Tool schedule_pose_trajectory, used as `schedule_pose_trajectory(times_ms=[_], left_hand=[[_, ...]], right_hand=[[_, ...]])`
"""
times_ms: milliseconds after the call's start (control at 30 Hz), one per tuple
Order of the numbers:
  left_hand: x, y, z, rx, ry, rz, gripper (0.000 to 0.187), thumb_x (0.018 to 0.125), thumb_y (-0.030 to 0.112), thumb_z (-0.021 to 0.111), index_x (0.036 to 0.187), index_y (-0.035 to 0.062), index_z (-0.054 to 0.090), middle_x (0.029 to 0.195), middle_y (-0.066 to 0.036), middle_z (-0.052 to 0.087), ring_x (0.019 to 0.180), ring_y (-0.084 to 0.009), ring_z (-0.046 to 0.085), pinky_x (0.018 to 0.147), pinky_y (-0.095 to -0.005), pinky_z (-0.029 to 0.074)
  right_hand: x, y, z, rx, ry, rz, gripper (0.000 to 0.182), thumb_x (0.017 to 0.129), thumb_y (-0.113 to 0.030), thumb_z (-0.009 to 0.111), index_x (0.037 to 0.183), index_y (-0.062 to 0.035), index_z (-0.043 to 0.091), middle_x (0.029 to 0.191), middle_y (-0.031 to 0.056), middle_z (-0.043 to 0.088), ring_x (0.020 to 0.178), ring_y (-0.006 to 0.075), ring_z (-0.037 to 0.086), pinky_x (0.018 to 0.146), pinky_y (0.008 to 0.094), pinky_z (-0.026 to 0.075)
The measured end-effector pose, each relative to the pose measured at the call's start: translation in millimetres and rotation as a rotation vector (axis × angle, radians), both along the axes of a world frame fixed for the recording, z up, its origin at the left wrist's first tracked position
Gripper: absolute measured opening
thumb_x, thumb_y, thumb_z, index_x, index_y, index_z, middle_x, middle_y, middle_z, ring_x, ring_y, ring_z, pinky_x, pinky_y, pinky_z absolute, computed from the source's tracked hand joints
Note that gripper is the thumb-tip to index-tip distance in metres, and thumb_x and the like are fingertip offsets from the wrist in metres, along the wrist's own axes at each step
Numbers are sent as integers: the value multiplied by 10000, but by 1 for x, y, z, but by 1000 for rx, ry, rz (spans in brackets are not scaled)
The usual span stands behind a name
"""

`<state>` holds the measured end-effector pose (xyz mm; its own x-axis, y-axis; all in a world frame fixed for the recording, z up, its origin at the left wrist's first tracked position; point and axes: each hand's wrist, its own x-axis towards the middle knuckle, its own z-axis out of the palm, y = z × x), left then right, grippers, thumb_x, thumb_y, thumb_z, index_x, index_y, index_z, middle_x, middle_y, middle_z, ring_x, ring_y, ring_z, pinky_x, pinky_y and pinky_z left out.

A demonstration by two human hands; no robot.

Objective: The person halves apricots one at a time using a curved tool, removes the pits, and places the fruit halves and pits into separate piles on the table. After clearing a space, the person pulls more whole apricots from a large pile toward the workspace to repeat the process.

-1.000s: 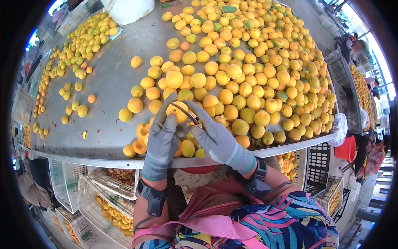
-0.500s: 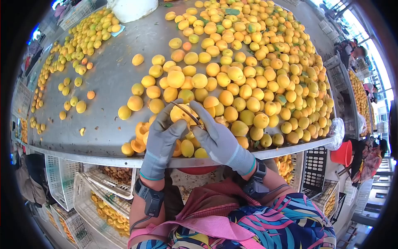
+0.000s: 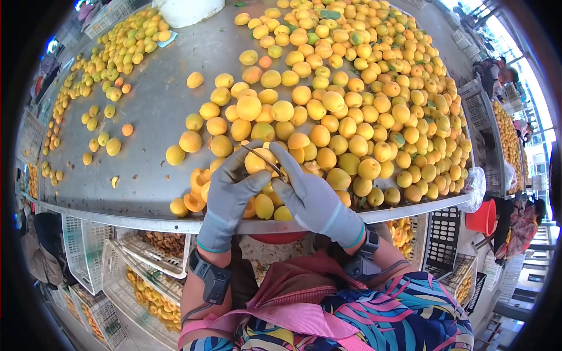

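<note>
My left hand, in a grey glove, has its fingers curled closed around an apricot, which I hold just above the tabletop near the middle of its near edge. My right hand, gloved the same, has its fingers pinched closed on a thin knife whose blade lies across the top of that apricot. Just left of my left hand, at the near edge, lie a few halved apricots with orange flesh showing. A large pile of apricots covers the right and far parts of the tabletop, and a looser scatter runs along its left edge. A white bucket stands at the far edge
</note>
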<state>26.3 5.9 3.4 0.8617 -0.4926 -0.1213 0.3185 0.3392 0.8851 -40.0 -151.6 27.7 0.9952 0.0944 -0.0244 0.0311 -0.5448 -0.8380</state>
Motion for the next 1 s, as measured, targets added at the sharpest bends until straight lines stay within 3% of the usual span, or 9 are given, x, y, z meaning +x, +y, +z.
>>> schedule_pose_trajectory(times_ms=[133,267,333,400,600,733,800,933,1000], left_hand=[[1,0,-8,44,-36,-35,528,820,8,667,1305,12,457,1092,-31,588,939,-77,563,792,-202,486],[-5,-11,-19,-154,6,24,527,857,157,659,1311,5,439,1152,-47,573,1015,-113,556,858,-251,472],[-7,-14,-21,-243,61,50,568,876,239,646,1331,-5,408,1173,-52,565,1033,-129,553,885,-266,460],[-6,-10,-20,-285,132,-87,558,892,274,624,1322,-12,412,1186,-56,557,1069,-141,541,921,-286,440],[0,-6,-7,95,-191,-22,497,876,216,651,1282,-2,465,1155,-33,563,1025,-105,535,884,-255,442],[-1,-10,-14,-43,-153,14,484,875,191,652,1278,-7,471,1127,-28,573,1018,-94,530,870,-243,443],[-1,-10,-28,-249,86,0,528,867,169,661,1309,-10,436,1123,-31,573,1019,-86,524,856,-225,446],[-3,-12,-18,-225,138,-20,548,863,172,665,1320,-11,424,1117,-36,576,1010,-94,530,828,-215,455],[-2,-11,-4,58,-204,31,520,876,197,649,1305,-10,440,1111,-42,583,1000,-104,541,808,-218,467]], right_hand=[[3,0,0,-103,-3,-2,626,926,-259,484,1433,-41,188,665,185,580,609,350,589,553,429,448],[5,3,-8,-23,-37,-51,628,922,-256,489,1433,-44,190,659,182,580,603,352,588,550,431,448],[5,5,-17,79,-213,-77,630,919,-252,494,1434,-50,192,661,182,580,602,354,589,550,433,448],[5,0,-15,50,-196,-52,630,918,-249,495,1434,-52,193,660,181,578,605,354,590,551,434,448],[8,-8,-4,-44,-25,2,631,916,-251,493,1436,-59,192,657,168,583,610,352,593,556,435,451],[10,-1,-3,-21,-90,-42,636,910,-247,497,1433,-51,192,653,157,589,610,345,597,561,432,460],[8,3,-7,-20,-105,-66,639,909,-248,498,1432,-45,191,652,157,589,610,344,599,562,431,462],[3,4,-13,-49,-210,-103,649,906,-253,504,1428,-29,191,649,159,590,607,341,600,558,428,464],[5,0,-7,-104,-108,-68,656,902,-254,511,1429,-30,190,643,156,588,604,341,599,554,427,464]])
